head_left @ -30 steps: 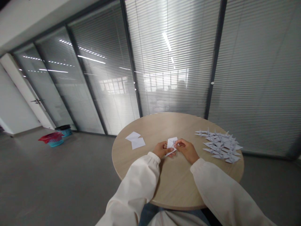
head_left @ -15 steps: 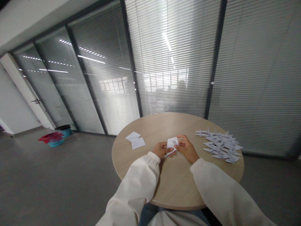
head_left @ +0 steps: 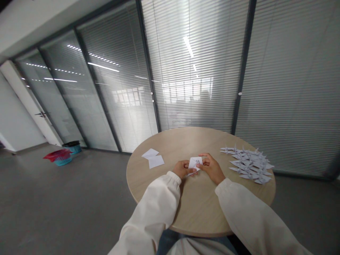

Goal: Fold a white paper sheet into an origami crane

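Note:
On the round wooden table (head_left: 196, 209) both my hands meet over a small white folded paper (head_left: 195, 162). My left hand (head_left: 182, 168) pinches its left and lower edge. My right hand (head_left: 211, 168) curls over its right side, fingers pressed on the fold. The paper lies low, close to the tabletop. To the right lies a heap of several folded white paper cranes (head_left: 248, 164). Two flat white paper sheets (head_left: 153, 158) lie to the left of my hands.
Glass walls with closed blinds (head_left: 196, 67) stand behind the table. On the grey floor at far left sit a blue basin with red cloth (head_left: 58, 156) and a dark-rimmed bin (head_left: 72, 145). A white door (head_left: 39, 113) is at the left.
My right hand's fingers shifted up over the paper's top right edge and flattened the flap down; the paper now lies flatter. My left hand stayed put.

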Action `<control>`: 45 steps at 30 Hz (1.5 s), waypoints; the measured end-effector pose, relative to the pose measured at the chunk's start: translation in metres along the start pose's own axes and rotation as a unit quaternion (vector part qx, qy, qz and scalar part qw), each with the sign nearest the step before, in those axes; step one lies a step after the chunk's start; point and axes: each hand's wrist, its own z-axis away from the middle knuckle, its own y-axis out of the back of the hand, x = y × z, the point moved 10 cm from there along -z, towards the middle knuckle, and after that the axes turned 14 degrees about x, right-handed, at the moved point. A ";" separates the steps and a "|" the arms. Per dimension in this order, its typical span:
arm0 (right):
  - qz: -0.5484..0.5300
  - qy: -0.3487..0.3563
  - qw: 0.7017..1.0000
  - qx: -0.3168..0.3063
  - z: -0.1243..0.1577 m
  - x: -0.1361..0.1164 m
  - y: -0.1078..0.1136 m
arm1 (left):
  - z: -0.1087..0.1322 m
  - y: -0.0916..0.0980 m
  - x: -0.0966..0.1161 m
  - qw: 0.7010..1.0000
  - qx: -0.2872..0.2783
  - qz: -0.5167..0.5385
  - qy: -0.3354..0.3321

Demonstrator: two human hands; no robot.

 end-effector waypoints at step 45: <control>-0.020 -0.003 1.000 -0.002 -0.002 0.005 0.000 | 0.005 -0.004 0.002 1.000 -0.009 -0.028 -0.004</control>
